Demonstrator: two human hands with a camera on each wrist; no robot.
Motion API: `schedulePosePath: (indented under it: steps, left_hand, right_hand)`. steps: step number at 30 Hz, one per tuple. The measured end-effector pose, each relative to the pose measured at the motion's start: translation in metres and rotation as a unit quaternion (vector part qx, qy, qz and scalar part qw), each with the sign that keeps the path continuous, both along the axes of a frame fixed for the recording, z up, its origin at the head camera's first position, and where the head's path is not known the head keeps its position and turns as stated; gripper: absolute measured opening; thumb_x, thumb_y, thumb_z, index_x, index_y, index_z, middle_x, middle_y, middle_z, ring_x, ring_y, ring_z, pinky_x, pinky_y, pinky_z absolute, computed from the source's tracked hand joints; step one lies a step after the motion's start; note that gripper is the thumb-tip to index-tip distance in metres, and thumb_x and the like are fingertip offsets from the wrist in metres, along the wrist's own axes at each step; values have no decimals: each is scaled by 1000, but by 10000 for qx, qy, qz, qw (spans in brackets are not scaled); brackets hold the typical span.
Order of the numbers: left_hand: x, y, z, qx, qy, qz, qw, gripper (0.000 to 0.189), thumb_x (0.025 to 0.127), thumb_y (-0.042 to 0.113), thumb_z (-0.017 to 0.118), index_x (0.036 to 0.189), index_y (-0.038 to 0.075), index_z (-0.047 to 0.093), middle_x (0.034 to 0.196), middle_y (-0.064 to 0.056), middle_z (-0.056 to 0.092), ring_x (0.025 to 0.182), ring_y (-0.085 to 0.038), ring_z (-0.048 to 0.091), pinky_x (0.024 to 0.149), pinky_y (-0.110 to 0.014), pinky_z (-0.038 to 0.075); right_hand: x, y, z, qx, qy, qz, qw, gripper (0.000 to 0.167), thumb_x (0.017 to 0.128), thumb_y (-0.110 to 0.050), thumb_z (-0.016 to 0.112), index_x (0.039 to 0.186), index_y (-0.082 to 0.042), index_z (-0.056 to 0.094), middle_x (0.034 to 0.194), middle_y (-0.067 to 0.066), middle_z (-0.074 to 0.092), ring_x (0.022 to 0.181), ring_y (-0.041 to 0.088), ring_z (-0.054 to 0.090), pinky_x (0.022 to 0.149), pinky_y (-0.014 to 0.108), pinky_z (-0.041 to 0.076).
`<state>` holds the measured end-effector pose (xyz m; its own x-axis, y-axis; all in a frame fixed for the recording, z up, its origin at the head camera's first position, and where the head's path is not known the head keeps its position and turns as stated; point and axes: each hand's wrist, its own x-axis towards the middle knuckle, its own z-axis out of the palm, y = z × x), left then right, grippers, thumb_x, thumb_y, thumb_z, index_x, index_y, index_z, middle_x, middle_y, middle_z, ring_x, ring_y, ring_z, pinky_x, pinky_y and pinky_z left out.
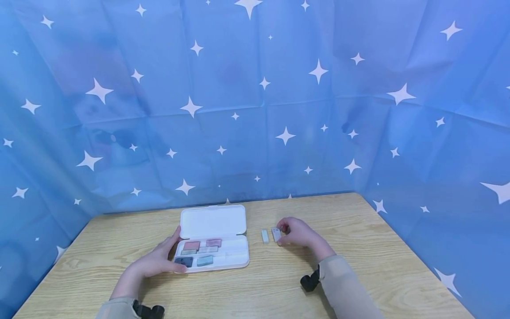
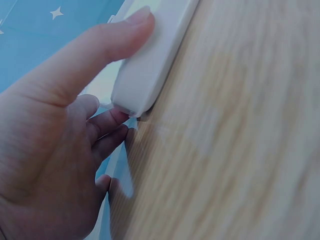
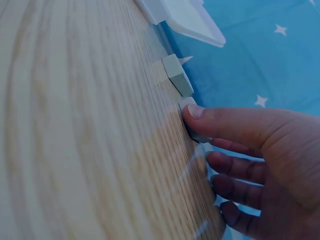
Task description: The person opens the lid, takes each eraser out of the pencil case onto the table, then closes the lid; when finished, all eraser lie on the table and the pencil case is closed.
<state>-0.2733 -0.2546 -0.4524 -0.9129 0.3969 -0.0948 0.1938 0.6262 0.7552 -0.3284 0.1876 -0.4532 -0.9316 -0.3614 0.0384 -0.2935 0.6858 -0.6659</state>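
Observation:
An open white pencil case [image 1: 237,260] lies on the table with its lid [image 1: 213,222] folded back. My left hand [image 1: 157,259] holds the case at its left end, the thumb along the front wall and the fingers round the side. To the right of the case, my right hand [image 1: 299,232] pinches a small grey block [image 1: 275,234] between thumb and fingers, close over the wood. Just left of it a pale green block [image 1: 264,236] lies by itself; the right wrist view also shows this pale block [image 3: 177,75] beyond my thumb.
Inside the case lie several small blocks, among them a red one [image 1: 192,245], a pink one [image 1: 214,243], a light blue one [image 1: 205,260] and a dark one [image 1: 185,262]. A blue curtain [image 1: 223,146] with white stars hangs behind the wooden table [image 1: 247,297].

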Motion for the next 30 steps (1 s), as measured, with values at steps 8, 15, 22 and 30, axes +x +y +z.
schedulePosePath:
  steps: [8,15,22,30]
  left_hand:
    - [2,-1,2,-78,45,2,10000,122,74,36,83,155,6,-3,157,-29,6,141,-51,3,108,-67,9]
    - [3,-3,4,-38,14,-25,10000,121,74,33,83,155,6,-3,157,-29,8,141,-51,3,108,-67,10]
    - [3,-3,3,-19,-5,-31,10000,121,75,33,83,155,7,-3,157,-30,6,141,-51,3,108,-67,10]
    - [2,1,2,40,-49,-36,10000,121,75,34,83,155,7,-4,157,-29,1,141,-50,-1,109,-66,6]
  right_hand:
    - [0,-1,-1,-30,-74,22,10000,33,76,-12,83,103,-7,64,88,3,54,81,19,49,72,37,43]
    - [1,-1,7,-150,-268,77,9995,43,77,-16,82,114,-6,62,94,4,57,84,19,51,74,38,45]
    - [1,-10,27,-255,-155,236,9993,42,84,-16,76,122,-5,62,97,7,59,82,19,54,67,35,47]
    - [-6,-47,50,233,301,1365,9899,40,85,-18,76,123,-15,64,105,13,62,84,22,57,70,35,47]
